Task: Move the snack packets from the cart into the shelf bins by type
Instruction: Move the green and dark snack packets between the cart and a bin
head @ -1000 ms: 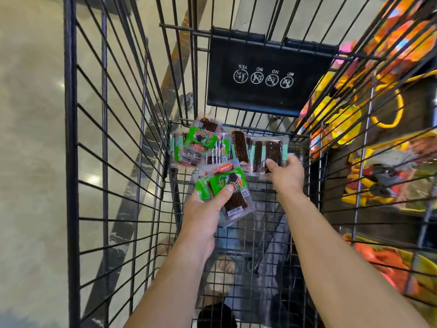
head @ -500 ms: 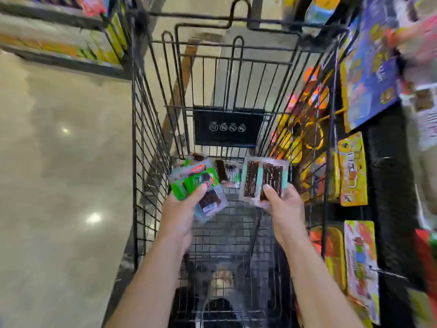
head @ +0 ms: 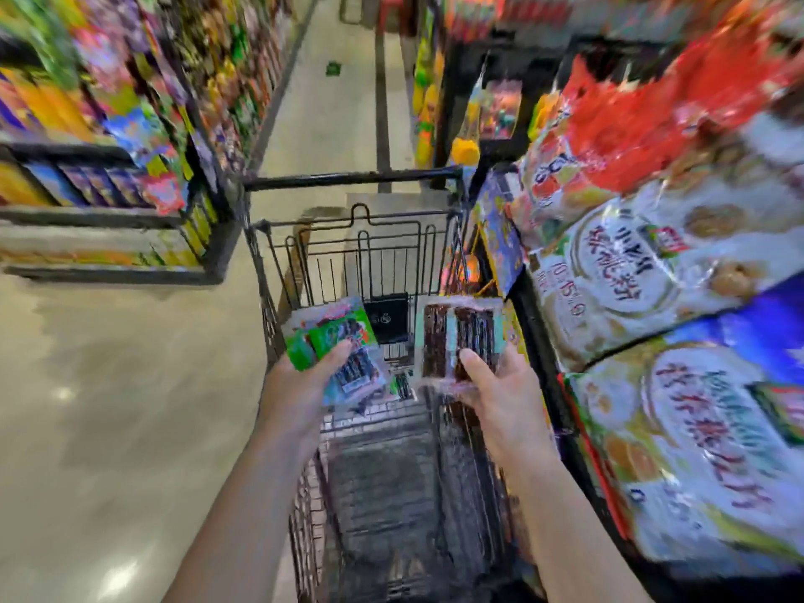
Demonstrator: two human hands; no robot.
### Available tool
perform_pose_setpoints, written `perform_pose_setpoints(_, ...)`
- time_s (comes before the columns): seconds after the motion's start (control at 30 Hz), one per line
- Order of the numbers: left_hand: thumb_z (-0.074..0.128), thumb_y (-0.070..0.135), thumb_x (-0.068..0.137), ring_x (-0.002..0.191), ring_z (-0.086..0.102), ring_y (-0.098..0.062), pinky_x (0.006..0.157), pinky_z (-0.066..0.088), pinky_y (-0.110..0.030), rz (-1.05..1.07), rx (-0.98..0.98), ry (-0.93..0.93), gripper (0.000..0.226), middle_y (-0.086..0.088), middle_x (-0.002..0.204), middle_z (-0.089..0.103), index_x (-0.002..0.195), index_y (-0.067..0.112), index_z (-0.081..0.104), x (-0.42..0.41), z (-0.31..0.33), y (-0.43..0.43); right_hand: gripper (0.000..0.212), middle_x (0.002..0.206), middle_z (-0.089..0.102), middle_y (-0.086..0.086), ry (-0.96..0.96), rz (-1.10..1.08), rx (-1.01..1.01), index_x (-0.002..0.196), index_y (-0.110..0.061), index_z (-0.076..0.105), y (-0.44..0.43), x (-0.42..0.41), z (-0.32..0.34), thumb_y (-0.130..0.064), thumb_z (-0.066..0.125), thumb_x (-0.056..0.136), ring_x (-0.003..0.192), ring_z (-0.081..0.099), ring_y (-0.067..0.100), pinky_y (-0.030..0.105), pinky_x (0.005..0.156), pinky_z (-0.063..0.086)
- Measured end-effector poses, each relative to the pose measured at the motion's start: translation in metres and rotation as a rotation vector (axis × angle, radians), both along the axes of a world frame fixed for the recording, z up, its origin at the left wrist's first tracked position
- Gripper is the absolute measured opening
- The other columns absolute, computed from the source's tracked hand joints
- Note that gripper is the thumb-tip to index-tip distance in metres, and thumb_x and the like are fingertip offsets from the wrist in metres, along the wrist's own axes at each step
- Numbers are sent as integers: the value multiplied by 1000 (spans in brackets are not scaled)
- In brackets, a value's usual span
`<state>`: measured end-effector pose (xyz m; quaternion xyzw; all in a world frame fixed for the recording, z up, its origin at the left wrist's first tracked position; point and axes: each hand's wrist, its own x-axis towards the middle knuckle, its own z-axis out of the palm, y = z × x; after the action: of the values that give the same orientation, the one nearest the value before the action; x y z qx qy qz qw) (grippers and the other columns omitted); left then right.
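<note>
Snack packets (head: 343, 337): left hand (head: 300, 385), right hand (head: 504, 398)

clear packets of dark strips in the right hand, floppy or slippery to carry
Probably light: the right hand holds the clear packets by one end, thumb on top. Likely fairly stiff, since they stand up unsupported. The glossy film may be slippery.

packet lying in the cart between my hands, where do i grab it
Pinch one edge of the packet, reaching straight down through the cart's open top: it seems to lie flat on the wire floor, and the walls block the sides.
</note>
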<state>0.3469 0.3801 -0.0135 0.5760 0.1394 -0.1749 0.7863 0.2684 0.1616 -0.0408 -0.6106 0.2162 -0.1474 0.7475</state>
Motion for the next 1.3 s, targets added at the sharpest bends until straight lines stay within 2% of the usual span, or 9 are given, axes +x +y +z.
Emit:
perform_pose_setpoints(0.07, 78, 11, 89, 109, 75, -35, 99, 58, -56, -61, -24, -34, 22, -13, 115, 79, 110, 16, 73, -1, 20, 5, 20, 110, 77, 7, -32, -62, -25, 104, -29, 70, 6, -17, 21, -34, 76, 86, 96, 76, 30, 54, 83, 62)
perform_pose_setpoints(0.23, 79, 15, 91, 88, 80, -16, 65, 63, -31, -264, -65, -143, 20, -2, 103, 82, 110, 20, 73, -7, 60, 11, 28, 108, 78, 10, -103, -257, -55, 106, -26, 71, 31, -67, 65, -33, 78, 80, 87, 78, 33, 38, 72, 64)
perform_pose_setpoints(0.3, 81, 20, 90, 92, 80, -17, 69, 62, -31, -347, -61, -164, 25, 1, 102, 83, 113, 19, 72, -15, 71, 11, 33, 110, 78, 8, -122, -346, -58, 110, -25, 72, 42, -90, 75, -33, 79, 79, 96, 76, 35, 39, 76, 64)
perform_pose_setpoints(0.37, 82, 17, 89, 95, 79, -20, 78, 64, -39, -400, -83, -185, 21, 0, 101, 82, 108, 19, 73, -24, 82, 8, 33, 114, 77, 6, -153, -424, -96, 110, -30, 73, 51, -115, 84, -35, 78, 78, 105, 74, 34, 45, 84, 62)
perform_pose_setpoints(0.43, 80, 12, 91, 91, 80, -19, 68, 65, -38, -486, -129, -193, 18, -3, 104, 82, 107, 19, 73, -39, 92, 1, 33, 119, 76, 7, -186, -505, -130, 114, -29, 73, 58, -146, 94, -33, 76, 81, 111, 71, 34, 59, 94, 57)
perform_pose_setpoints(0.57, 72, 4, 95, 83, 80, -21, 55, 63, -36, -684, -266, -187, 21, -4, 101, 82, 113, 14, 72, -89, 113, -21, 32, 123, 72, 13, -263, -660, -116, 115, -20, 71, 67, -221, 111, -25, 76, 85, 109, 71, 32, 70, 86, 56)
perform_pose_setpoints(0.83, 73, 5, 92, 82, 78, -22, 54, 62, -36, -1016, -354, -251, 27, -2, 99, 81, 118, 14, 73, -222, 142, -73, 23, 116, 76, 8, -225, -1012, -272, 109, -31, 72, 86, -387, 130, -34, 77, 87, 107, 72, 33, 64, 94, 54)
perform_pose_setpoints(1.1, 76, 4, 92, 74, 76, -12, 53, 60, -29, -1247, -361, -237, 14, 2, 90, 81, 93, 17, 80, -415, 150, -100, 22, 110, 76, 16, -181, -1298, -304, 105, -28, 72, 132, -578, 145, -34, 73, 85, 95, 71, 53, 59, 74, 62)
perform_pose_setpoints(1.3, 76, 8, 92, 71, 75, -13, 58, 62, -32, -1439, -380, -261, 11, 3, 86, 80, 99, 16, 75, -569, 148, -96, 16, 104, 75, 17, -152, -1439, -344, 103, -25, 73, 182, -718, 151, -30, 72, 87, 97, 71, 44, 74, 87, 53)
